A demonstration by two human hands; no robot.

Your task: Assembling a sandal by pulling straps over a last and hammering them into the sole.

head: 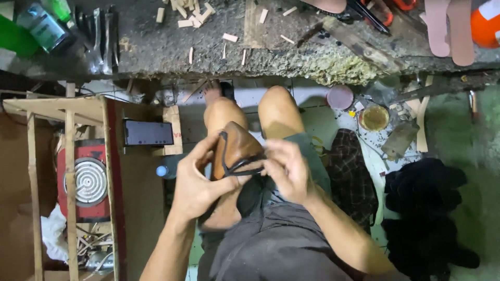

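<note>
Up close, brown shoe upper (234, 148) between left hand (195, 184), right hand (286, 171)

The brown shoe upper (235, 148) is partly covered by both hands (its lower end unseen). At twelve o'clock, the orange tool (403, 4) is cut off

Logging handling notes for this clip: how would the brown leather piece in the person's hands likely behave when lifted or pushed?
The brown leather piece probably bends rather than staying rigid: it curves between the left hand and right hand. It looks light, held by fingertips alone. Its black edge strip seems floppy, looping loose from the edge.
</note>
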